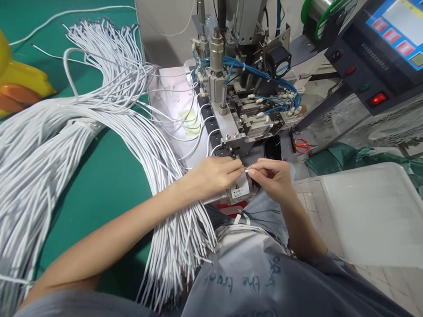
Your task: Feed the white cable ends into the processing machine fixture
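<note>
Both of my hands meet in front of a soldering-type machine [226,97] with metal cylinders and blue air tubes. My left hand [217,174] is closed, its fingers pinching a white cable [247,171] near its end. Close beside it, my right hand [271,174] pinches the tip of that same cable between thumb and forefinger. Several white cables [203,126] run from the left into the machine's front edge. A large bundle of white cables [155,156] drapes over the green table, passing under my left forearm.
A yellow duck-shaped object [11,69] stands at the left on the green table [82,183]. At the right are a control screen [402,24], a wire spool [327,8], orange-handled scissors [304,145] and a translucent plastic bin [371,212].
</note>
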Demonstrator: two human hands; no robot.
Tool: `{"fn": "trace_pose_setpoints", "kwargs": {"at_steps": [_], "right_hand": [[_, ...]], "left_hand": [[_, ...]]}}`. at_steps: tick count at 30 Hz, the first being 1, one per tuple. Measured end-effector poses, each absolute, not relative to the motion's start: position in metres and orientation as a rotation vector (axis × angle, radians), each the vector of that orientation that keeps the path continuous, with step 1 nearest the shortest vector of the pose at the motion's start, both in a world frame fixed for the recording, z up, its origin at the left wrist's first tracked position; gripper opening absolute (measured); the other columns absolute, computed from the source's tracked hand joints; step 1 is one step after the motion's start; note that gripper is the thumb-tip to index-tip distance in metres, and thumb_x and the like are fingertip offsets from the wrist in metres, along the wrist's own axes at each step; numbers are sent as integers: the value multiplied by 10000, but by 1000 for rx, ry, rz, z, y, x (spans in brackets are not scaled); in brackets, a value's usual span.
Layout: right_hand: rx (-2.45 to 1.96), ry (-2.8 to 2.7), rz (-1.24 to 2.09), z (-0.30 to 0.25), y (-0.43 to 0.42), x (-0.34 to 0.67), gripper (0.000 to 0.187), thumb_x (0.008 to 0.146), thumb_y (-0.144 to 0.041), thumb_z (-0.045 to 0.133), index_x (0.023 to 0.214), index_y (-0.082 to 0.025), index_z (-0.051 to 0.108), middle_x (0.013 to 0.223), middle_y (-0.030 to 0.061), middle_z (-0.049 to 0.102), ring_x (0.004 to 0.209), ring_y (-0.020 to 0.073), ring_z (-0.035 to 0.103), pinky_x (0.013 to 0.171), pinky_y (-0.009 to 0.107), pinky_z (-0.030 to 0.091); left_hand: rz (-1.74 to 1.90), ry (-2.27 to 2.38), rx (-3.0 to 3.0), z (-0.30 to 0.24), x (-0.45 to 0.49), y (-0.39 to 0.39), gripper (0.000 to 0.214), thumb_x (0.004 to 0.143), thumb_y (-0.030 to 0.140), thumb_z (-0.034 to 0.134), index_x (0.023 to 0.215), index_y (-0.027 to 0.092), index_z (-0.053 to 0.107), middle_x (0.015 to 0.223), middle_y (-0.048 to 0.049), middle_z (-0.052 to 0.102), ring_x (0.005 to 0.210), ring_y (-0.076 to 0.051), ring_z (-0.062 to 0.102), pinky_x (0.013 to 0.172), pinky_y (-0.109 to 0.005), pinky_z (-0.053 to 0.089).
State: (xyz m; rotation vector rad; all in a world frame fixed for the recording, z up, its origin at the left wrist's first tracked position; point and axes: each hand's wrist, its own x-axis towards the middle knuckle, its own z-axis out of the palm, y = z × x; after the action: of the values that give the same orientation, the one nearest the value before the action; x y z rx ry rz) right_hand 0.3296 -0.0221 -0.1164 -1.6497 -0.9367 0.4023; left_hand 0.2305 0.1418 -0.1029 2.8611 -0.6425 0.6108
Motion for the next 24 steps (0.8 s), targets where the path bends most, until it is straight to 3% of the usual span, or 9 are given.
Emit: {"fn": "trace_pose_setpoints", "kwargs": {"at_steps": [4, 9, 13, 17, 20, 24], "right_hand": [[-1742, -1019, 369, -117, -17, 333, 224, 775, -180, 565, 554, -142, 566, 493, -41, 262, 490, 79, 289, 499, 245, 291], [-1596, -801, 265, -127, -10, 321, 167, 781, -219, 600, 629, -152, 620, 485, -43, 266, 513, 94, 332, 537, 250, 330], [-1579, -580, 335, -141, -5, 318, 204, 792, -290, 593, 651, -147, 633, 579, -8, 435, 550, 100, 389, 518, 248, 318], [-1646, -533, 452, -160, -3, 335, 183, 766, -304, 580, 782, -144, 666, 708, 31, 577, 656, 139, 514, 593, 263, 407], [-1659, -505, 526, -172, 1, 350, 224, 735, -313, 567, 847, -142, 657, 754, 44, 619, 696, 156, 554, 621, 277, 444], [-1634, -520, 594, -181, 9, 358, 209, 708, -339, 583, 777, -149, 634, 732, 41, 628, 657, 143, 551, 587, 263, 445]], "left_hand": [[678, -618, 2978, -108, 232, 141, 307, 897, 89, 335, 799, 98, 626, 673, -32, 536, 570, -106, 445, 501, -244, 330], [498, -357, 2571, -116, 234, 137, 276, 906, 176, 385, 850, 97, 643, 685, -31, 542, 599, -88, 483, 530, -204, 363], [306, -317, 2476, -119, 237, 140, 301, 936, 235, 377, 861, 93, 632, 740, -43, 541, 656, -87, 510, 579, -194, 394], [115, -145, 2820, -124, 241, 148, 269, 902, 145, 371, 1021, 101, 607, 892, -75, 545, 557, -82, 470, 487, -230, 337], [49, -84, 2991, -130, 244, 151, 290, 888, 124, 370, 1064, 107, 599, 912, -80, 535, 497, -78, 442, 453, -252, 311], [34, -110, 3075, -136, 245, 152, 302, 890, 132, 373, 1102, 106, 586, 897, -77, 528, 501, -84, 471, 437, -252, 322]]}}
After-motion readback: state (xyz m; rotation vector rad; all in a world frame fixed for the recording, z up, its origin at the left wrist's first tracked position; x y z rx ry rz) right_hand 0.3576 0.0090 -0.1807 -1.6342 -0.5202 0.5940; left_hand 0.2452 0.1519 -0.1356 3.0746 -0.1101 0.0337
